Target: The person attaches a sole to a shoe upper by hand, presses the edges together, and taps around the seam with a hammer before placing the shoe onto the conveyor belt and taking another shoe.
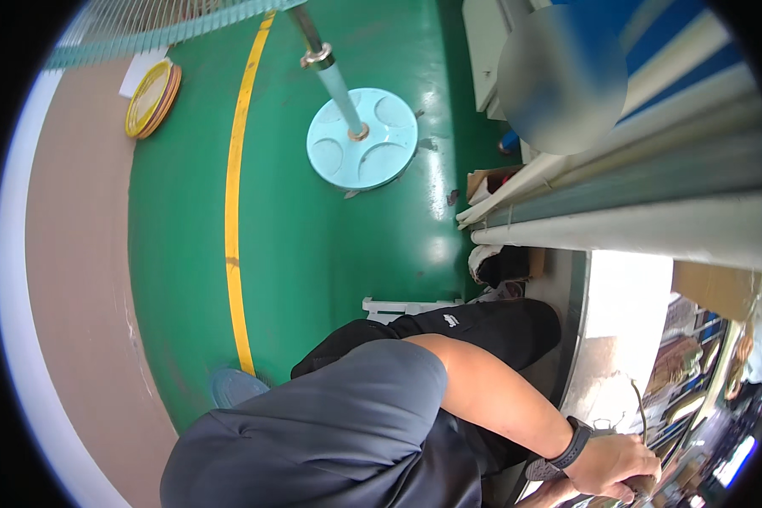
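My left hand [614, 466], with a dark watch [577, 442] on its wrist, is at the lower right beside a bright work surface. Its fingers are curled around a small brownish item [643, 485], mostly hidden and too small to name. A thin dark curved cord or wire [639, 405] rises just above that hand. Under the left wrist, a bit of my right hand [552, 492] shows at the lower edge; its fingers are hidden.
A light-blue fan stand [389, 157] stands on the green floor, its cage [178, 25] overhead. Stacked yellow and orange round items [154, 97] lean by the wall. White pipes [618, 233] run above the bench at right. A white stool-like frame [398, 306] is near my leg.
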A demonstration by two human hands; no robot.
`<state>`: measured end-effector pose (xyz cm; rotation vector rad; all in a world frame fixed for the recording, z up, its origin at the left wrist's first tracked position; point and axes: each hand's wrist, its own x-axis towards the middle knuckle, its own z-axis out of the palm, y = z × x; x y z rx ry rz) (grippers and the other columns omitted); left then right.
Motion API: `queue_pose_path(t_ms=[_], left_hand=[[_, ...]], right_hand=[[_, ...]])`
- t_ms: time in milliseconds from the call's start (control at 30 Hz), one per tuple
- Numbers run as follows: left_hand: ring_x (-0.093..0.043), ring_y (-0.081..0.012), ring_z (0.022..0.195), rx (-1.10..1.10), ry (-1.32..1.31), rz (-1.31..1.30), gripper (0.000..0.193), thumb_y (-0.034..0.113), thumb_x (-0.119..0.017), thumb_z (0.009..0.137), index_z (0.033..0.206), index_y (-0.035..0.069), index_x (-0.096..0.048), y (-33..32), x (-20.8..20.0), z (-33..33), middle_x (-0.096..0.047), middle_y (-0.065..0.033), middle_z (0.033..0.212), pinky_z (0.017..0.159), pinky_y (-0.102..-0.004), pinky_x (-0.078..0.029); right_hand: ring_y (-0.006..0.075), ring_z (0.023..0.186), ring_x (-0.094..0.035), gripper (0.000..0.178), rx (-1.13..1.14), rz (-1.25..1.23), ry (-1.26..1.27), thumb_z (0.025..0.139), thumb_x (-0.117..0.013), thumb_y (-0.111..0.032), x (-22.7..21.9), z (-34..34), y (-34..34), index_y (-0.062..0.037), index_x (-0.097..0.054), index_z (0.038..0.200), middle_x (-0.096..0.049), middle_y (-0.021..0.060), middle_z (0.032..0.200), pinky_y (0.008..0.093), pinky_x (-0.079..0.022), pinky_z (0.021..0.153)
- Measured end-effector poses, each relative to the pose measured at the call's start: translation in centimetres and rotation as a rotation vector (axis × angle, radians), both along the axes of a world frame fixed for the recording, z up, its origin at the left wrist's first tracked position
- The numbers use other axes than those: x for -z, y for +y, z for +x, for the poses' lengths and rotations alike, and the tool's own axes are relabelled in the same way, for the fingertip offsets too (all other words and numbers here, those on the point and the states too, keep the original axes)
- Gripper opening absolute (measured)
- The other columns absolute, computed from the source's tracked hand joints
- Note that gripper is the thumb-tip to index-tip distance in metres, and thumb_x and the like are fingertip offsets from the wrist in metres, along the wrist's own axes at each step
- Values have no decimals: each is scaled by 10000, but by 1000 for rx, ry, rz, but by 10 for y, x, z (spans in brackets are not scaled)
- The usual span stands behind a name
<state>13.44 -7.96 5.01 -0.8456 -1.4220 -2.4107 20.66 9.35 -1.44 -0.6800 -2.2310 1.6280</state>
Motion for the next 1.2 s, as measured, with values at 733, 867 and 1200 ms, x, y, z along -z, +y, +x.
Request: queue_pose_path(t_ms=[733, 867, 1200], left_hand=[[-675, -108, 1065, 363, -205, -71, 348, 90, -739, 1018, 1326, -8, -608, 19, -43, -60, -726, -72, 1164, 942, -286, -565], [-703, -197, 1175, 529, -70, -245, 480, 169, -668, 1076, 1492, -9, -510, 35, -40, -70, -714, -164, 1321, 1042, -358, -561], [-689, -270, 1236, 673, -59, -281, 658, 509, -514, 1116, 1436, -65, -548, 52, -59, -69, -684, -236, 1354, 1076, -413, -554]], right_hand=[[261, 1178, -682, 325, 106, -704, 430, 1124, -573, -191, 4, 32, 57, 8, -585, 1381, -692, 134, 1322, 422, -551, 1056], [246, 1159, -699, 354, -44, -589, 498, 1099, -630, -232, -9, 66, 57, 20, -620, 1347, -714, 130, 1287, 413, -556, 1040], [198, 1134, -687, 347, -318, -621, 533, 1051, -716, -197, -84, 28, -4, 44, -683, 1300, -736, 112, 1263, 354, -518, 1025]])
